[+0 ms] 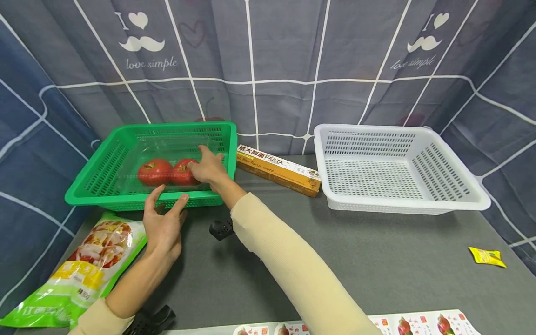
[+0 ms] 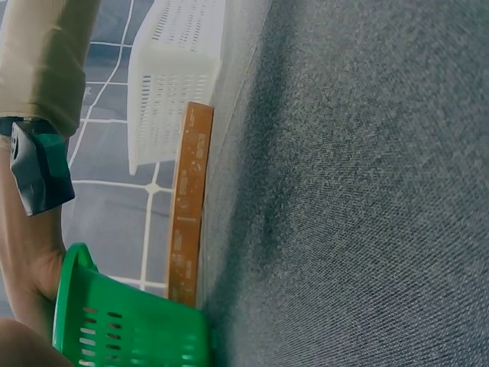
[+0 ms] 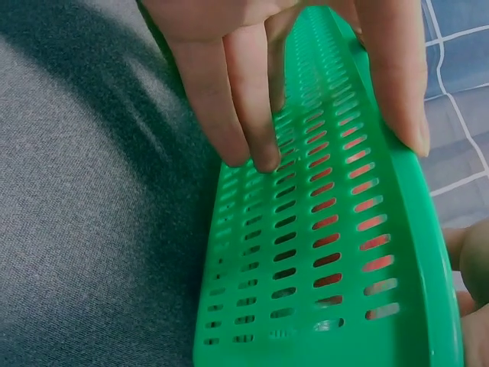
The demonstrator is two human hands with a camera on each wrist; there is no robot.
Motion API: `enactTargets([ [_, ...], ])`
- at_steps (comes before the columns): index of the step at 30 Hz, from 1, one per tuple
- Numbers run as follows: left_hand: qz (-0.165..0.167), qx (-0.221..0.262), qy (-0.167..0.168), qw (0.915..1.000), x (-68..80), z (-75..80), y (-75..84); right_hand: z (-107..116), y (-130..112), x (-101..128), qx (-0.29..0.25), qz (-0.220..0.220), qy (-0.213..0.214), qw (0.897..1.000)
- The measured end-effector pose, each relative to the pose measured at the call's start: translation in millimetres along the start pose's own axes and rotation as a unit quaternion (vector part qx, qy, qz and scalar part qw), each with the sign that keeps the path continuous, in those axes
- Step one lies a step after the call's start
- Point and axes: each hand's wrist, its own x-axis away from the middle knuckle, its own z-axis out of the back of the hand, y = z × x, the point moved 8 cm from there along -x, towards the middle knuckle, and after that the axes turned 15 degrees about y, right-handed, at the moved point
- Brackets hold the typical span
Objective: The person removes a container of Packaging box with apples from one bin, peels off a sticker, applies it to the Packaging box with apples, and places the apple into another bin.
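Note:
A green basket (image 1: pixel 167 126) stands at the left, holding a clear plastic container (image 1: pixel 167 144). Two red apples (image 1: pixel 155 172) show through its clear plastic. My right hand (image 1: pixel 208 167) reaches over the basket's front right, fingers spread and fairly straight on the container's right end; some fingertips are hidden. At the front rim, my left hand (image 1: pixel 164 225) has its index finger and thumb spread. In the right wrist view, the left hand's fingers (image 3: pixel 250 99) lie along the perforated outer wall, and one digit rests on the rim.
A pasta box (image 1: pixel 276 170) lies between the green basket and a white basket (image 1: pixel 402 204). At the left lies a green food bag (image 1: pixel 83 274). A small yellow packet (image 1: pixel 487 257) is at the far right, and a printed strip (image 1: pixel 423 322) runs along the front edge. Curtains hang behind.

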Motion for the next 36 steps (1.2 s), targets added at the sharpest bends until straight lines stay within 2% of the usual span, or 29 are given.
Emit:
enactTargets([
  [13,-0.001,-0.015,-0.008,0.9999,1.8,-1.0,-0.4,2.5,-2.9,0.1,-0.006,0.023,-0.006,1.000],
  [25,-0.007,-0.020,0.000,0.9998,-0.7,-0.6,0.6,4.9,-3.8,-2.5,-0.101,0.004,0.022,0.995],
  [36,-0.006,-0.023,0.002,0.9997,0.8,0.4,0.5,8.1,-3.3,0.8,-0.136,-0.010,0.037,0.990],
])
